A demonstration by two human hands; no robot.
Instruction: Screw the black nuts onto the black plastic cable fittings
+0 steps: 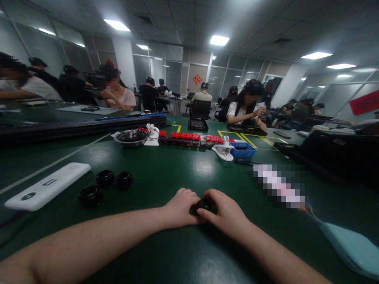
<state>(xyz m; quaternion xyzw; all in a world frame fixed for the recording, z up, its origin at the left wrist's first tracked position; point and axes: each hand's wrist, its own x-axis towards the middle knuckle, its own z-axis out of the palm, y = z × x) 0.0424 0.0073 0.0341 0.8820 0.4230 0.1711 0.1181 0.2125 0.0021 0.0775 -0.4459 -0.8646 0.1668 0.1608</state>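
Both my hands meet low over the green table, around a glossy black round piece (205, 204) whose exact kind I cannot make out. My left hand (181, 207) grips it from the left, fingers curled and partly hidden behind it. From the right, my right hand (227, 211) holds it between thumb and bent fingers. Three similar black ring-shaped pieces stand together to the left: one at the back (105, 178), one beside it (124, 180) and one nearer (90, 196).
A long white device (50, 187) lies at left. Beyond my hands are a metal bowl (127, 142), red bins (185, 136), white clips (224, 150) and a blue bin (247, 151). A light blue pouch (351, 246) rests at right. A person (247, 108) works across the table.
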